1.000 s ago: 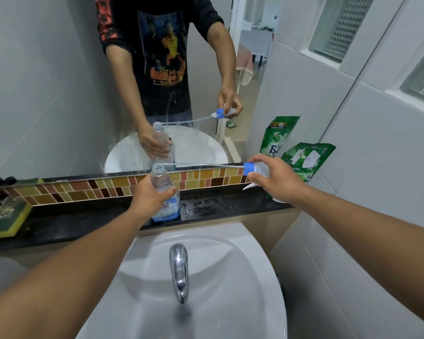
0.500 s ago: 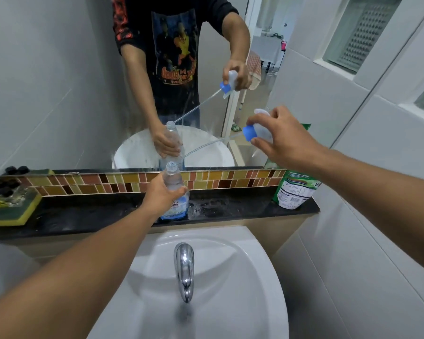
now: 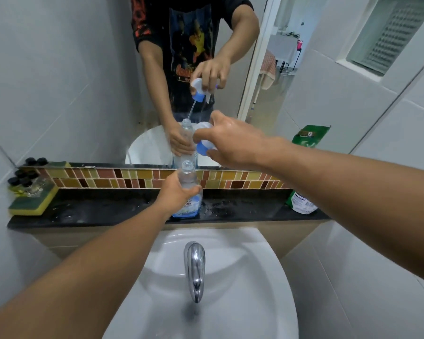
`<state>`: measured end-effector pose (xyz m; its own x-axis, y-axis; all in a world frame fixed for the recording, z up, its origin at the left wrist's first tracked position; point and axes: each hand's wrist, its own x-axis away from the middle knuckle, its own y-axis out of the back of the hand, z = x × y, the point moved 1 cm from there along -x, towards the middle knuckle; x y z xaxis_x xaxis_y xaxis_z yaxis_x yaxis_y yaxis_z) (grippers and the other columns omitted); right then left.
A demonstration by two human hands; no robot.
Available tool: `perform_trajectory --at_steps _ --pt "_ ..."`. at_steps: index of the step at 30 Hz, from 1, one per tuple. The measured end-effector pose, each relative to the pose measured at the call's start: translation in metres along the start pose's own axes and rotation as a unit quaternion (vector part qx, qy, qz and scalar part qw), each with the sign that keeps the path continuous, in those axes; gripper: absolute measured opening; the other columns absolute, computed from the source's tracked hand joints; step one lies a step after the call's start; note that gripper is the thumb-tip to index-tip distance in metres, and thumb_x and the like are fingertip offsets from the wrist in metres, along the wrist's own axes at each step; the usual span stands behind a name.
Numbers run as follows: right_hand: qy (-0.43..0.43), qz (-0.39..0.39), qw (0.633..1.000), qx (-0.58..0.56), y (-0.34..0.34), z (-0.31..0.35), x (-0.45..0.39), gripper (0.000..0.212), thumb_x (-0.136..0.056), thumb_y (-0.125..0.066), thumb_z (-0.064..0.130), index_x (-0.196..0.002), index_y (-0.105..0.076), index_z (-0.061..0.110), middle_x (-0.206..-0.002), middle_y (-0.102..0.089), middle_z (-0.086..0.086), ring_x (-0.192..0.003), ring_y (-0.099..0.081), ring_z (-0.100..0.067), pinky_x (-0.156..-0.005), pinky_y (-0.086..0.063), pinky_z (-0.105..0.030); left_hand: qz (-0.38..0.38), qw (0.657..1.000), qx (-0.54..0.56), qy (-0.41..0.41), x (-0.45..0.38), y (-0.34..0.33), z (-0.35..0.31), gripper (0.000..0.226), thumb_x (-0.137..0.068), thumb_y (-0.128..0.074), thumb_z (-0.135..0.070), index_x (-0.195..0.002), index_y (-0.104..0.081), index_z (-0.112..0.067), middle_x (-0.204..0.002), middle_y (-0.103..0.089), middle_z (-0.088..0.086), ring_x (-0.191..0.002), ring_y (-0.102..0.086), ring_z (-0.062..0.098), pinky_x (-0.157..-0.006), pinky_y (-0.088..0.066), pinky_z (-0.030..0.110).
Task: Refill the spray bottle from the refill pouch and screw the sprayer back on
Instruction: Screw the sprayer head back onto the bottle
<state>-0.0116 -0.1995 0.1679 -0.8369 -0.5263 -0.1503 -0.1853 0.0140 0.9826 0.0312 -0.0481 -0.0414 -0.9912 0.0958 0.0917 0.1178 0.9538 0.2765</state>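
A clear spray bottle with a blue label stands upright on the black ledge, its neck uncapped. My left hand grips its body. My right hand holds the white sprayer head with its blue collar just above and right of the bottle's mouth. The mirror shows the dip tube reaching down into the neck. The green refill pouch stands on the ledge at the right, partly hidden behind my right forearm.
A white basin with a chrome tap lies below the ledge. A yellow-green sponge carrying small black-capped bottles sits at the ledge's left end. A mirror rises above the tiled strip; tiled walls close in on both sides.
My right hand swung the sprayer from the right and above to over the bottle's mouth, tilting the dip tube from sideways to pointing down into the neck. The left hand stayed on the bottle.
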Motion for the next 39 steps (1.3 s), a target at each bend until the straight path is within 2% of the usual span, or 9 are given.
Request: perform_trajectory --at_steps 3,5,11,18,25,31,33,36,39 --pt "0.002 0.017 1.000 0.003 -0.015 0.007 -0.014 0.037 -0.096 -0.070 0.023 -0.131 -0.060 0.031 -0.107 -0.047 -0.006 -0.086 -0.051 -0.023 -0.066 -0.044 -0.035 0.003 1.000 0.002 0.005 -0.002 0.000 0.000 0.037 -0.080 -0.089 -0.029 -0.109 -0.066 -0.033 -0.103 -0.074 -0.014 -0.093 -0.069 0.002 -0.073 -0.047 0.021" --pt "0.008 0.021 1.000 0.020 -0.024 0.013 -0.020 0.035 -0.096 -0.070 0.026 -0.129 -0.062 0.031 -0.103 -0.045 -0.004 -0.084 -0.049 -0.021 -0.062 -0.037 -0.032 0.014 1.000 0.011 0.003 -0.004 0.000 0.002 0.039 -0.081 -0.089 -0.026 -0.113 -0.066 -0.030 -0.109 -0.075 -0.012 -0.099 -0.071 0.005 -0.083 -0.054 0.028" --pt "0.041 0.029 0.998 0.040 -0.039 0.025 -0.026 0.028 -0.096 -0.071 0.029 -0.124 -0.064 0.031 -0.101 -0.046 -0.004 -0.085 -0.051 -0.020 -0.065 -0.045 -0.036 0.016 1.000 0.004 0.006 -0.006 -0.001 0.004 0.044 -0.082 -0.088 -0.024 -0.121 -0.066 -0.022 -0.116 -0.074 -0.006 -0.107 -0.069 0.012 -0.093 -0.054 0.033" --pt "0.065 0.056 0.993 0.085 -0.044 0.024 -0.039 0.033 -0.095 -0.073 0.028 -0.126 -0.062 0.033 -0.123 -0.056 -0.010 -0.096 -0.056 -0.024 -0.076 -0.053 -0.042 0.025 1.000 0.015 -0.003 -0.004 -0.001 0.003 0.044 -0.085 -0.086 -0.021 -0.123 -0.066 -0.016 -0.121 -0.074 -0.001 -0.112 -0.069 0.018 -0.097 -0.053 0.035" --pt "0.064 0.101 0.990 0.074 -0.057 0.022 -0.050 0.032 -0.094 -0.072 0.024 -0.125 -0.063 0.027 -0.099 -0.060 -0.004 -0.081 -0.060 -0.021 -0.071 -0.059 -0.041 0.019 1.000 0.010 -0.011 -0.006 -0.001 0.008 0.040 -0.084 -0.087 -0.021 -0.118 -0.067 -0.017 -0.118 -0.076 -0.001 -0.110 -0.071 0.016 -0.100 -0.055 0.038" --pt "0.011 0.132 0.989 0.059 -0.058 0.028 -0.062 0.028 -0.090 -0.075 0.028 -0.115 -0.067 0.020 -0.074 -0.053 0.006 -0.067 -0.056 -0.015 -0.064 -0.058 -0.038 0.017 1.000 0.024 -0.010 -0.008 -0.002 0.008 0.035 -0.083 -0.087 -0.017 -0.101 -0.062 -0.033 -0.101 -0.073 -0.016 -0.092 -0.068 -0.005 -0.085 -0.054 0.023" --pt "-0.013 0.170 0.984 0.058 -0.057 0.031 -0.064 0.032 -0.093 -0.070 0.037 -0.119 -0.066 0.020 -0.083 -0.061 0.003 -0.073 -0.059 -0.017 -0.073 -0.060 -0.041 0.014 1.000 0.023 -0.012 -0.007 -0.001 0.007 0.033 -0.084 -0.087 -0.018 -0.106 -0.065 -0.028 -0.098 -0.073 -0.013 -0.089 -0.071 0.003 -0.073 -0.054 0.017" --pt "-0.027 0.242 0.969 -0.029 -0.044 0.030 -0.070 0.053 -0.103 -0.044 0.052 -0.145 -0.053 0.020 -0.142 -0.060 -0.008 -0.125 -0.058 -0.029 -0.106 -0.047 -0.051 0.020 0.999 0.006 -0.029 -0.006 -0.001 0.006 0.033 -0.084 -0.086 -0.019 -0.113 -0.069 -0.015 -0.102 -0.075 -0.003 -0.098 -0.072 0.018 -0.078 -0.057 0.019" --pt "0.010 0.235 0.969 -0.081 -0.016 0.018 -0.079 0.058 -0.102 -0.047 0.030 -0.158 -0.034 0.024 -0.159 -0.040 -0.012 -0.142 -0.042 -0.032 -0.114 -0.038 -0.050 0.019 0.999 0.027 -0.023 -0.004 -0.001 0.008 0.032 -0.085 -0.085 -0.013 -0.106 -0.065 -0.026 -0.106 -0.073 -0.010 -0.098 -0.071 0.003 -0.090 -0.057 0.024"
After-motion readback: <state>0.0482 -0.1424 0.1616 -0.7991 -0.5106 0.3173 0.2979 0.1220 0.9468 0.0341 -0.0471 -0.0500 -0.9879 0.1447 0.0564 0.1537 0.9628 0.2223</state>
